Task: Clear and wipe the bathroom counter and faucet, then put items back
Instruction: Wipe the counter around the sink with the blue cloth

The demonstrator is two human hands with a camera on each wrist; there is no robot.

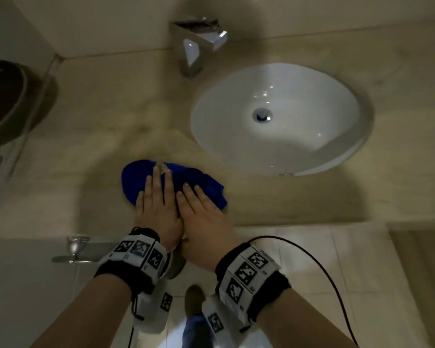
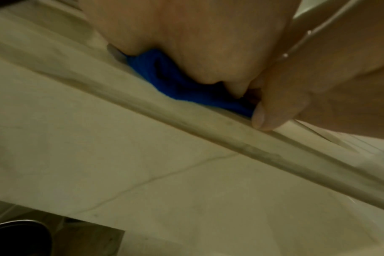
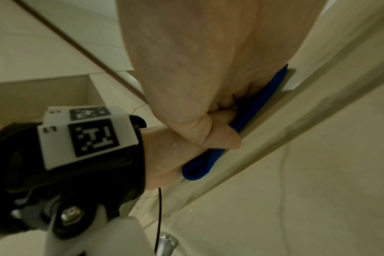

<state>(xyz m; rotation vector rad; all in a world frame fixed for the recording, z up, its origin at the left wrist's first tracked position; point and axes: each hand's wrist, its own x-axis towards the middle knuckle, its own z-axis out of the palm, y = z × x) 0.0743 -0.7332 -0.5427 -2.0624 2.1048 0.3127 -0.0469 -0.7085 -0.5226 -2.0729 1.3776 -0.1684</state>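
Two hands press flat on one blue cloth point(image 1: 176, 182) at the front edge of the bench point(image 1: 98, 109), both with fingers straight and gripping nothing. The left hand point(image 1: 156, 209) and the right hand point(image 1: 201, 217) lie side by side and touching, the left one's fingers reaching a little farther across the cloth, away from the edge. From below, the left wrist view shows the cloth point(image 2: 164, 76) squeezed between palm and stone just inside the bench lip, and the right wrist view shows a folded blue edge point(image 3: 197, 171) poking out under the heel of the hand. The cloth lies directly beneath both palms, its long axis running parallel to the front edge, one end pointing toward the sink point(image 1: 281, 116). The sink sits just beyond the cloth on the right hand's side, so that hand is the nearer to it. One faucet point(image 1: 196, 46) stands behind the sink's rim, well apart from the cloth. Counted: one cloth, one sink, one faucet, two hands. No toiletries show on the bench, so wiping appears under way, with the faucet likely still to do.
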